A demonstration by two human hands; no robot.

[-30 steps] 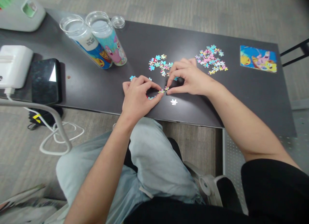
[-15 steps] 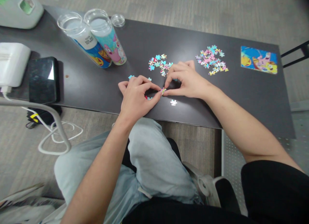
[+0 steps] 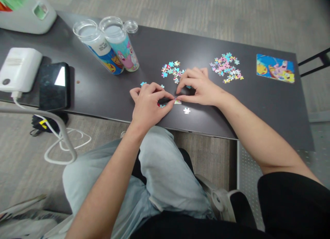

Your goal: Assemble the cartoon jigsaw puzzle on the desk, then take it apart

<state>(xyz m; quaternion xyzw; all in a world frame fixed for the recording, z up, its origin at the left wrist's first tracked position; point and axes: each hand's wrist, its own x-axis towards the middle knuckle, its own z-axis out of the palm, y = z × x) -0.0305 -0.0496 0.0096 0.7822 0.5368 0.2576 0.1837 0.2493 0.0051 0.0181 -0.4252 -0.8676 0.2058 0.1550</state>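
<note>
Between my hands, low over the dark table, is a small joined bit of jigsaw puzzle (image 3: 177,102) in pale green and pink, partly hidden by fingertips. My left hand (image 3: 152,103) pinches its left side with thumb and index finger. My right hand (image 3: 201,87) has its thumb on the upper edge and its index fingertip just above, in a loose pinch. A loose pale puzzle piece (image 3: 187,110) lies just to the right and nearer me. Red and teal pieces (image 3: 162,105) show partly under my left hand, and a blue piece (image 3: 143,84) lies behind it.
Beyond my hands lies a pile of puzzle pieces (image 3: 170,69); a larger pink and yellow pile (image 3: 225,65) is farther right. A picture card (image 3: 275,68) lies near the right end. Two clear-topped tubes (image 3: 120,46), a lid (image 3: 131,26), a phone (image 3: 53,86) and a white charger (image 3: 22,68) stand left.
The view has shifted slightly. My right index finger has lifted a little off the puzzle bit, which now lies flatter and shows more below my right thumb. My left hand keeps its pinch.
</note>
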